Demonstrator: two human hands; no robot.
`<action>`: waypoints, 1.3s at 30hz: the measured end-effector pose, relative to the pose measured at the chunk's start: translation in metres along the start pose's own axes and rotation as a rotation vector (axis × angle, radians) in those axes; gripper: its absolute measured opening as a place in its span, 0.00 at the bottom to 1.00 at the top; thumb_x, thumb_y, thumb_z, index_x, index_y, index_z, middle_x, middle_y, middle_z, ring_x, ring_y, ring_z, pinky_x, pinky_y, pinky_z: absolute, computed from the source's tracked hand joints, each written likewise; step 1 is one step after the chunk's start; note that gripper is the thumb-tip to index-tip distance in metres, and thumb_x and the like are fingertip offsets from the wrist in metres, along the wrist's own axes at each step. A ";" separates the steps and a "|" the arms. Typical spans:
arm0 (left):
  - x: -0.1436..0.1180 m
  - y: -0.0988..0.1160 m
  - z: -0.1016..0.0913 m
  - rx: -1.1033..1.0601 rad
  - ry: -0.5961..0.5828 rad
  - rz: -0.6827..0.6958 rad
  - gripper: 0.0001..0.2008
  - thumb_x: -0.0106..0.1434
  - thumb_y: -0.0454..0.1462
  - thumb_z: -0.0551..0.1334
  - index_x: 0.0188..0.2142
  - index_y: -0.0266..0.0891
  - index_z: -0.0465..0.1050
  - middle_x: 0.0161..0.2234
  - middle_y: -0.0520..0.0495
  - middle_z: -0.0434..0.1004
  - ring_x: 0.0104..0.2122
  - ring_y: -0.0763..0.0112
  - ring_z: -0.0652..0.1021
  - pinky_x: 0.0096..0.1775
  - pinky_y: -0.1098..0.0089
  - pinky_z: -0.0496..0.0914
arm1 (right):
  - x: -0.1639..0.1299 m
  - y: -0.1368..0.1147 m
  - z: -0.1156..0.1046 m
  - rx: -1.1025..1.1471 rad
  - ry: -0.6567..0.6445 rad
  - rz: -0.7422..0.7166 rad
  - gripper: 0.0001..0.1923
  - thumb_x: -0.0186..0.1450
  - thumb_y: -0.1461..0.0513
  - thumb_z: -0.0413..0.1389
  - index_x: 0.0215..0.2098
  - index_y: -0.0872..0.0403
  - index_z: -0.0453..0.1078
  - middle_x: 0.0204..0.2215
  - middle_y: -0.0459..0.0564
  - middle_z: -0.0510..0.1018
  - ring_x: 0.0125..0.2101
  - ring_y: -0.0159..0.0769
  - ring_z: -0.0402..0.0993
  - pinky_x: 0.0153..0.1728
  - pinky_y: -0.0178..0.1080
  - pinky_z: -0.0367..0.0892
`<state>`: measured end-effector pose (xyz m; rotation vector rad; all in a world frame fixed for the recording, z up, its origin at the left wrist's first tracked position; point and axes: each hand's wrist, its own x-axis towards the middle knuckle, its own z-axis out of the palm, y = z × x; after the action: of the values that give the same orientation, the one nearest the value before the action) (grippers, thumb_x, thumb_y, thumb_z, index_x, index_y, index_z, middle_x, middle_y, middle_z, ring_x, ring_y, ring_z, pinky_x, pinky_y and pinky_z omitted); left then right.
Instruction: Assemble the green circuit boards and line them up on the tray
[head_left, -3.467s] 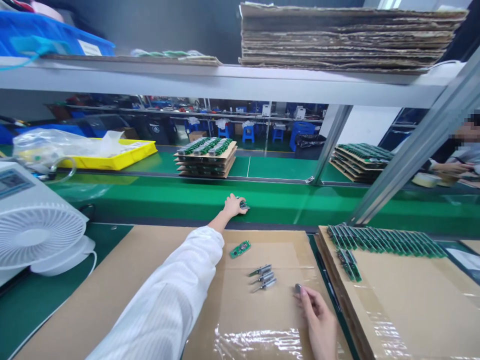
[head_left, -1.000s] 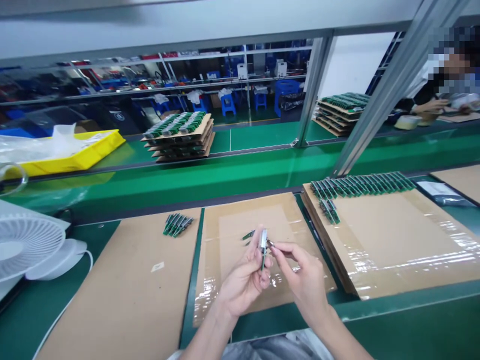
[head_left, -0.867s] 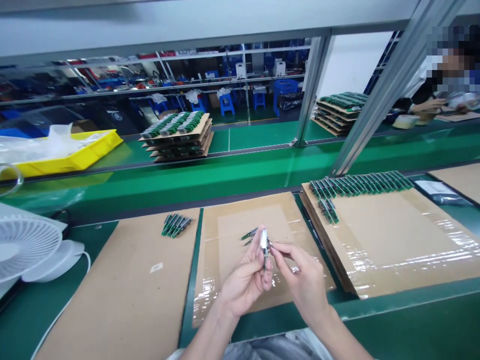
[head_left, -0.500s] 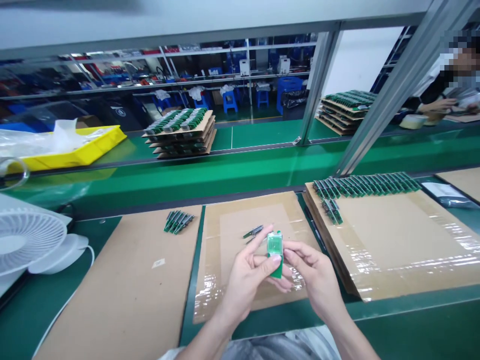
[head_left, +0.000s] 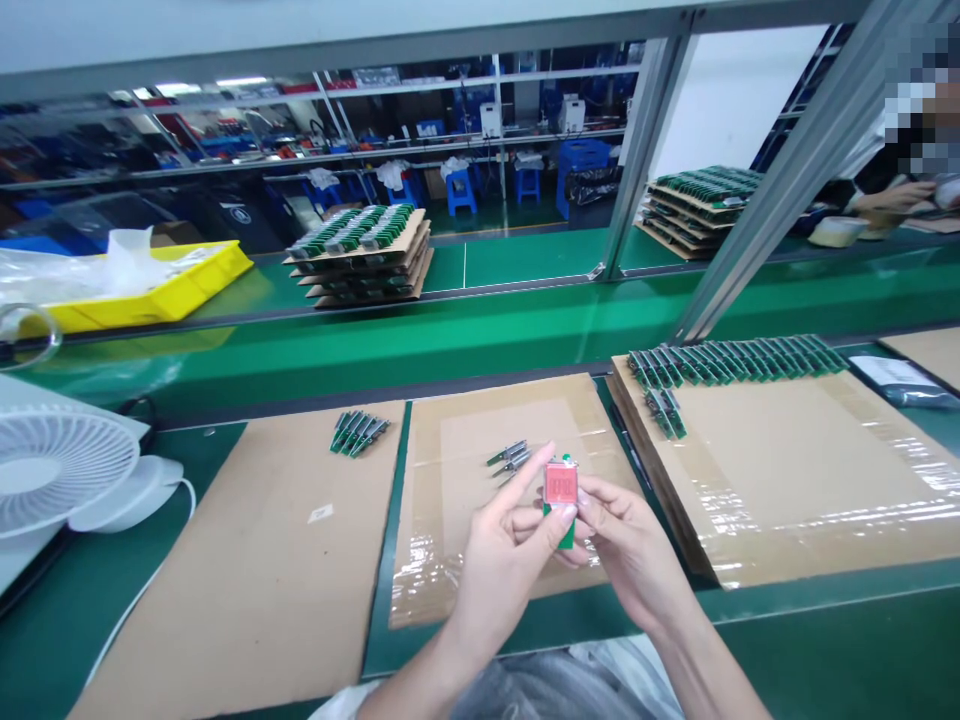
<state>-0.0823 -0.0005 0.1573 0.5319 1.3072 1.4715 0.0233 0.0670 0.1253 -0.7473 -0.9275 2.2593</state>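
Note:
Both hands hold a small green circuit board (head_left: 568, 533) upright above the middle cardboard sheet (head_left: 427, 540). Its square display (head_left: 561, 484) glows red and faces me. My left hand (head_left: 499, 565) grips the board from the left, thumb across its lower front and index finger stretched along the side. From the right, my right hand (head_left: 637, 545) pinches its edge with thumb and fingertips. Beyond my left index finger a few more circuit boards (head_left: 510, 457) lie on the same sheet.
Several boards (head_left: 358, 434) sit on the left cardboard (head_left: 277, 560), beside a white fan (head_left: 64, 470). Rows of boards (head_left: 739, 360) line the right cardboard stack (head_left: 810, 470). Behind are loaded stacks (head_left: 360, 240), a yellow bin (head_left: 161, 300), a metal post (head_left: 780, 180) and a co-worker's hand (head_left: 896, 197).
The display on the held board has turned from green to lit red. Both hands still hold it, and the view has shifted slightly.

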 end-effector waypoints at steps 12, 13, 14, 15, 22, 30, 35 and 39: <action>0.024 -0.005 -0.018 0.209 -0.161 0.070 0.31 0.59 0.39 0.61 0.62 0.39 0.56 0.28 0.49 0.79 0.27 0.68 0.78 0.35 0.67 0.72 | 0.011 0.017 -0.010 -0.349 0.254 -0.308 0.13 0.59 0.53 0.59 0.33 0.55 0.75 0.22 0.47 0.75 0.26 0.34 0.71 0.31 0.37 0.68; 0.032 -0.003 -0.025 0.323 -0.141 0.120 0.30 0.61 0.38 0.58 0.62 0.40 0.55 0.29 0.49 0.79 0.28 0.68 0.78 0.37 0.66 0.72 | 0.015 0.022 -0.016 -0.429 0.310 -0.369 0.14 0.59 0.53 0.59 0.33 0.55 0.75 0.27 0.50 0.79 0.32 0.37 0.74 0.36 0.40 0.69; 0.042 -0.001 -0.032 0.484 -0.091 0.177 0.28 0.63 0.38 0.55 0.62 0.41 0.54 0.31 0.49 0.80 0.30 0.68 0.78 0.39 0.66 0.71 | 0.020 0.028 -0.023 -0.489 0.357 -0.406 0.14 0.59 0.52 0.58 0.34 0.55 0.75 0.32 0.52 0.80 0.36 0.40 0.75 0.41 0.43 0.69; 0.052 0.000 -0.041 0.662 -0.020 0.232 0.26 0.65 0.37 0.52 0.62 0.41 0.54 0.32 0.49 0.80 0.31 0.67 0.78 0.41 0.66 0.70 | 0.025 0.033 -0.030 -0.523 0.400 -0.422 0.16 0.59 0.51 0.58 0.35 0.55 0.75 0.35 0.54 0.80 0.38 0.42 0.76 0.43 0.45 0.69; 0.112 -0.011 -0.080 1.237 0.109 0.316 0.13 0.63 0.33 0.51 0.39 0.38 0.75 0.37 0.44 0.80 0.38 0.60 0.78 0.40 0.67 0.67 | 0.044 0.064 -0.070 -0.568 0.533 -0.359 0.22 0.58 0.47 0.56 0.38 0.57 0.73 0.33 0.56 0.81 0.30 0.41 0.77 0.31 0.41 0.71; 0.117 -0.029 -0.093 1.446 0.012 0.387 0.12 0.63 0.35 0.56 0.42 0.38 0.77 0.38 0.43 0.79 0.42 0.60 0.74 0.45 0.65 0.65 | 0.045 0.067 -0.074 -0.639 0.527 -0.344 0.21 0.58 0.48 0.56 0.38 0.57 0.74 0.34 0.55 0.81 0.31 0.42 0.76 0.35 0.42 0.68; 0.107 -0.013 -0.131 1.533 0.286 0.387 0.14 0.67 0.38 0.51 0.43 0.39 0.75 0.40 0.44 0.77 0.43 0.61 0.71 0.48 0.64 0.62 | 0.042 0.069 -0.076 -0.663 0.537 -0.325 0.21 0.58 0.48 0.55 0.38 0.57 0.73 0.35 0.56 0.81 0.31 0.42 0.76 0.36 0.42 0.68; 0.101 0.000 -0.174 1.576 0.708 0.308 0.15 0.64 0.38 0.54 0.46 0.30 0.70 0.45 0.31 0.70 0.47 0.46 0.66 0.48 0.53 0.59 | 0.041 0.071 -0.079 -0.679 0.539 -0.294 0.22 0.58 0.47 0.55 0.39 0.57 0.73 0.37 0.57 0.80 0.33 0.43 0.76 0.38 0.43 0.67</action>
<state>-0.2654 0.0125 0.0738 1.2742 2.9833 0.5112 0.0276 0.0873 0.0135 -1.3213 -1.4152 1.3590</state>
